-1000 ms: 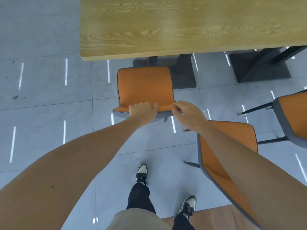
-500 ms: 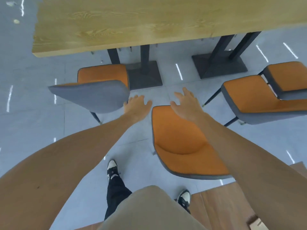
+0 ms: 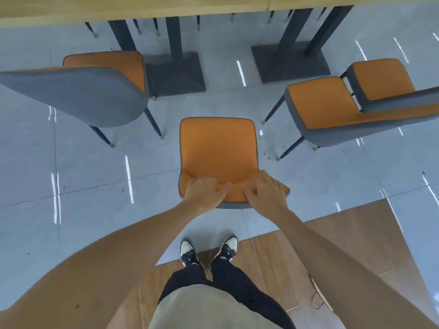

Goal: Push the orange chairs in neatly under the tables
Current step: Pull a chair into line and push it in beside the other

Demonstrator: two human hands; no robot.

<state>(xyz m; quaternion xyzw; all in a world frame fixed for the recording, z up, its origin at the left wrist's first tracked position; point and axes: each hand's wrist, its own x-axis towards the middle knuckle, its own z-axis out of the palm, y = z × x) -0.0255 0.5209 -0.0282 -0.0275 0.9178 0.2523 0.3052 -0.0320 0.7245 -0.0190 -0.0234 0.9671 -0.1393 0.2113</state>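
Gripping the top of the middle chair's (image 3: 217,148) backrest, the left hand (image 3: 205,192) and right hand (image 3: 266,193) sit side by side, fingers curled over the orange edge, each grip closed on it. This chair stands on the floor (image 3: 83,172), well short of the counter (image 3: 133,8). To the left, another chair (image 3: 78,91) is near the counter's black legs (image 3: 174,34). To the right, two more chairs (image 3: 332,112) sit close together, one partly behind the other.
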